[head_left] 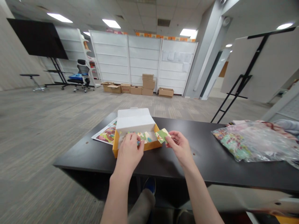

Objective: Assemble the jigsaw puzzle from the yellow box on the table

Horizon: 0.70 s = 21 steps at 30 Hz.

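An orange box point(153, 145) with a white inside stands on the dark table, its white lid point(134, 118) folded back. Colourful printed pieces point(146, 137) lie inside it. My left hand point(131, 147) reaches over the box's front wall with bent fingers at the pieces; its fingertips are partly hidden, and what they hold cannot be made out. Just right of the box, my right hand point(178, 143) pinches a green and cream printed card point(162, 135) between thumb and fingers.
A printed sheet point(106, 133) lies under the box's left side on the black table point(93, 155). Clear plastic bags with colourful contents point(254, 141) lie at the right. Beyond the table stand cardboard boxes point(148, 84), an office chair point(81, 76) and a black easel-like stand point(243, 81).
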Available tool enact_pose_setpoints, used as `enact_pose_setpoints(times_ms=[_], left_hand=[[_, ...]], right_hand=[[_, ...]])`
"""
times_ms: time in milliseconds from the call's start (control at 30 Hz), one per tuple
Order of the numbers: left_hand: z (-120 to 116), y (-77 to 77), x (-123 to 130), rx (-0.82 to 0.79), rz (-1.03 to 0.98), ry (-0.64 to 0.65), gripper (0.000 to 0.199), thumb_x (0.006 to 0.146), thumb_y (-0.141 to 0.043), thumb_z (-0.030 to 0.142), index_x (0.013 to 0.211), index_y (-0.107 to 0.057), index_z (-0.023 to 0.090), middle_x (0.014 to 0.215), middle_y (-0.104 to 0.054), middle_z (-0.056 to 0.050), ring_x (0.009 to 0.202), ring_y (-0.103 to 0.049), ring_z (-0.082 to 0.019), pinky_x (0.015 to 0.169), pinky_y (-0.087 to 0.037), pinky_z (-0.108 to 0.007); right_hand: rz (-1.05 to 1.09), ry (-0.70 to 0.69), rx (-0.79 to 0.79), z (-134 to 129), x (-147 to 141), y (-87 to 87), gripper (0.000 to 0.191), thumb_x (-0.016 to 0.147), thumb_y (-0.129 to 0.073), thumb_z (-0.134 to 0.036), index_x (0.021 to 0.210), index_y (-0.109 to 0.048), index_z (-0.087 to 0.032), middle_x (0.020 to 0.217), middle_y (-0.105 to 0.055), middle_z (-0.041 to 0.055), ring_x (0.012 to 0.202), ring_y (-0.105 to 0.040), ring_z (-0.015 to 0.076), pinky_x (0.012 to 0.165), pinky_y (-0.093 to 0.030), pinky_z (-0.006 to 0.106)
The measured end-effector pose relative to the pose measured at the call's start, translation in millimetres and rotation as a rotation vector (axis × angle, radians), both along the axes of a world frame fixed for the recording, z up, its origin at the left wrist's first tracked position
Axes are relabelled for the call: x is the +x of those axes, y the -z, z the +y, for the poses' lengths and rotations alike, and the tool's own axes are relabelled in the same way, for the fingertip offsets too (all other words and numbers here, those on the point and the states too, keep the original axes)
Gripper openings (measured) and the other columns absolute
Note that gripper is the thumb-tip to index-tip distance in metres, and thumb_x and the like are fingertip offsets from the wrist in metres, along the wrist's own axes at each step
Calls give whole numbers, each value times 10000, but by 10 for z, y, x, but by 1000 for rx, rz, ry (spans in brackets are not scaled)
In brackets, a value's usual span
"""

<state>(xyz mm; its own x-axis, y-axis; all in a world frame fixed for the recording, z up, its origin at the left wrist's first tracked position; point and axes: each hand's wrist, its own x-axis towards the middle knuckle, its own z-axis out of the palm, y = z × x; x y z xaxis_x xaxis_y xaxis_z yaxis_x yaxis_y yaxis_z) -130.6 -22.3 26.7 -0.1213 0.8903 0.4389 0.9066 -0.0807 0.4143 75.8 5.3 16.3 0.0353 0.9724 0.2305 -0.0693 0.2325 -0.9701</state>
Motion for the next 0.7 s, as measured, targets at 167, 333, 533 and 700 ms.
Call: enact_pose_setpoints(times_ms=[167, 333, 533, 700], left_hand=[[-99, 9, 32, -15, -83, 201, 101, 914, -536, 265, 993, -557, 206, 1026, -618, -74, 970, -626, -247, 876, -510, -396], [-68, 56, -60, -74, -27, 352, 137, 808, -670, 215, 908, -575, 217, 1070, -635, -55, 1052, -596, -260, 940, -486, -423], [6, 107, -71, -120, 95, 243, 93, 794, -646, 155, 833, -587, 215, 1029, -637, -55, 993, -608, -266, 839, -488, -392], [-11, 91, -36, -83, 148, 225, 90, 831, -603, 161, 790, -554, 224, 943, -644, -45, 939, -605, -256, 792, -470, -368]], right_hand=[[-225, -36, 55, -14, -106, -8, 347, 810, -693, -400, 1079, -612, -197, 983, -707, 69, 756, -689, 175, 639, -580, 297], [-642, 92, 269, -112, 46, -13, 231, 870, -627, -268, 1089, -681, -223, 1217, -635, 114, 981, -664, 220, 821, -579, 368], [-818, -55, 239, -178, 195, 80, 349, 869, -683, -259, 1217, -658, -264, 1369, -520, 108, 1184, -593, 242, 998, -520, 405], [-838, -86, 216, -179, 126, 131, 357, 875, -670, -193, 1223, -638, -263, 1396, -495, 107, 1143, -620, 232, 1012, -503, 411]])
